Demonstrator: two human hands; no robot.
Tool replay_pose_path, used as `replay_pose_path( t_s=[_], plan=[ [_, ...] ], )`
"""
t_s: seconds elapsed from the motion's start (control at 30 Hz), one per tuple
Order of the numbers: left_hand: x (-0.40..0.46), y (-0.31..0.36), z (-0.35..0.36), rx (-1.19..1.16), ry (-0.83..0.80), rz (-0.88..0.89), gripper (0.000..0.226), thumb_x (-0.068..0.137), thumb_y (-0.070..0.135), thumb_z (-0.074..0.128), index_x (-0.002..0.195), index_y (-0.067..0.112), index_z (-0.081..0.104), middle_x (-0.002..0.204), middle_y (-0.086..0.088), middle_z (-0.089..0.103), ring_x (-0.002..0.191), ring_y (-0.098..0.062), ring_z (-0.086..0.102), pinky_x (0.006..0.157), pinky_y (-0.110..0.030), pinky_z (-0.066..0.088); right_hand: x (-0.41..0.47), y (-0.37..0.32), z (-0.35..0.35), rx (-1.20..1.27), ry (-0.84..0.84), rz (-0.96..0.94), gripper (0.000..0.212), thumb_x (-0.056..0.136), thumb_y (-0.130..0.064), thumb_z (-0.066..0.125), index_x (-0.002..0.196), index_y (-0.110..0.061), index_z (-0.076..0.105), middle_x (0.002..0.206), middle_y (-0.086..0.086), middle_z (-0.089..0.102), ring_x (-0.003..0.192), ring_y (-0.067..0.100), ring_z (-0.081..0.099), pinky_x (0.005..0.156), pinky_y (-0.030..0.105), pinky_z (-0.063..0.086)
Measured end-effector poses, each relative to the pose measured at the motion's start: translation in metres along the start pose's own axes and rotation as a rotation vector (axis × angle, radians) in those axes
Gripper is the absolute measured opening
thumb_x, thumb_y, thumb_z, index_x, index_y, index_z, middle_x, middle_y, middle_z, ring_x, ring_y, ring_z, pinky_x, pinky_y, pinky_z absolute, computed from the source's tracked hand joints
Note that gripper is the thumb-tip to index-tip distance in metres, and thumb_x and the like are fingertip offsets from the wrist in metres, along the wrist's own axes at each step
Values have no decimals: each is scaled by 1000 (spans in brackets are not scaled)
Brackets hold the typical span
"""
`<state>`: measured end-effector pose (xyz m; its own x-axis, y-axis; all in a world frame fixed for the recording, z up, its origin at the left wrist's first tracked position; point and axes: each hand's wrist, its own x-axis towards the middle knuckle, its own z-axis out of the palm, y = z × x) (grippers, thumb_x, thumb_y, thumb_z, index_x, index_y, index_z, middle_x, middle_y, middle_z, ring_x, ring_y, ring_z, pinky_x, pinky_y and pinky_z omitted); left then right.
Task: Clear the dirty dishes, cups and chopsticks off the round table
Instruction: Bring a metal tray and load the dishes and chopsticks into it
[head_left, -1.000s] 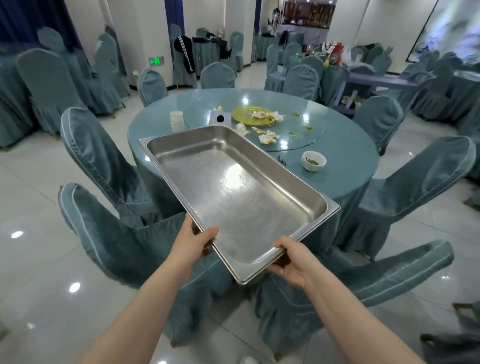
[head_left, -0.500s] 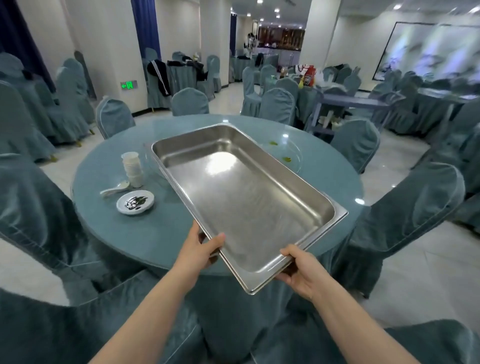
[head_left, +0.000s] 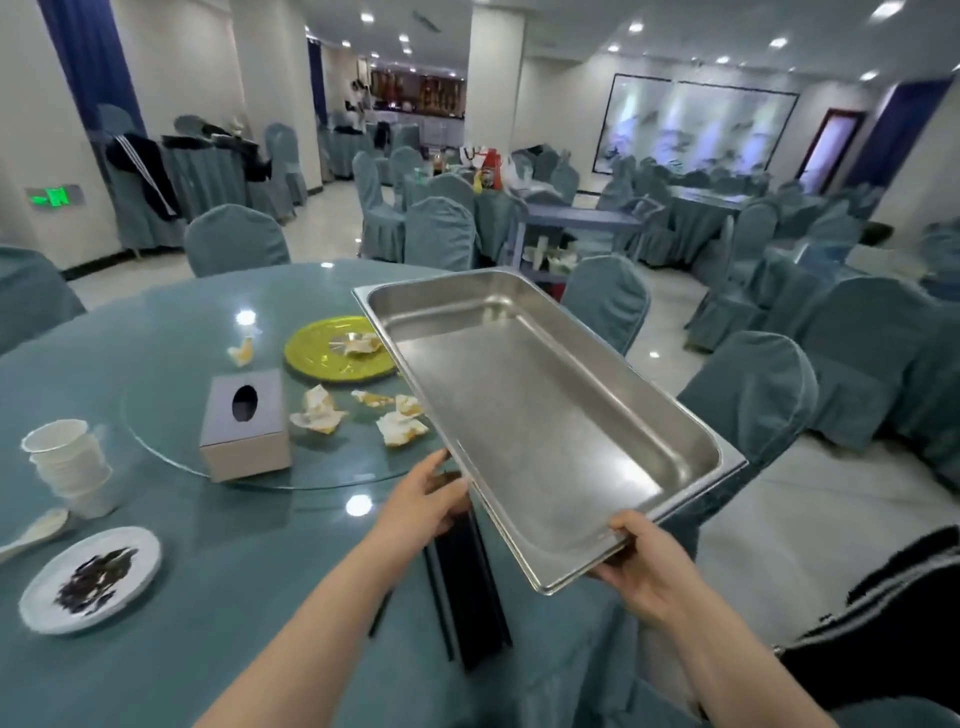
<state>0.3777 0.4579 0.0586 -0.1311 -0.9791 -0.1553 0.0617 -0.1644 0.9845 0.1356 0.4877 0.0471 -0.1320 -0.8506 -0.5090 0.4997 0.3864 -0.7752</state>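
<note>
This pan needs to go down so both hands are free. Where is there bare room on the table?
Bare cloth lies between the small plate and the chopsticks, in front of the glass turntable. The turntable is crowded: tissue box, napkins, green plate. Cups and spoon fill the left edge.

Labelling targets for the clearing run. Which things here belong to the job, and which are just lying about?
Job:
steel pan, gripped by left hand and right hand
black chopsticks
stacked paper cups
white plate with dark scraps
white spoon
yellow-green plate

Lying about:
tissue box
crumpled napkins
covered chairs
</note>
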Motion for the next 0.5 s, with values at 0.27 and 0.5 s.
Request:
replay_pose_path(
  t_s=[0.27,0.5],
  plan=[
    [76,1,-23,69,99,-52,35,96,11,49,131,16,49,121,-7,60,89,-17,63,79,-27,46,57,-41,-7,85,117,-68,8,87,-2,47,79,-2,50,71,14,63,57,29,65,66,52,58],
    [142,-17,-17,236,146,-103,38,94,12,50,131,20,51,122,-1,62,108,-20,60,91,-33,46,132,-90,-27,89,198,-23,13,87,-6,49,75,-2,45,80,17,56,80,56,63,43,26,55]
  ],
)
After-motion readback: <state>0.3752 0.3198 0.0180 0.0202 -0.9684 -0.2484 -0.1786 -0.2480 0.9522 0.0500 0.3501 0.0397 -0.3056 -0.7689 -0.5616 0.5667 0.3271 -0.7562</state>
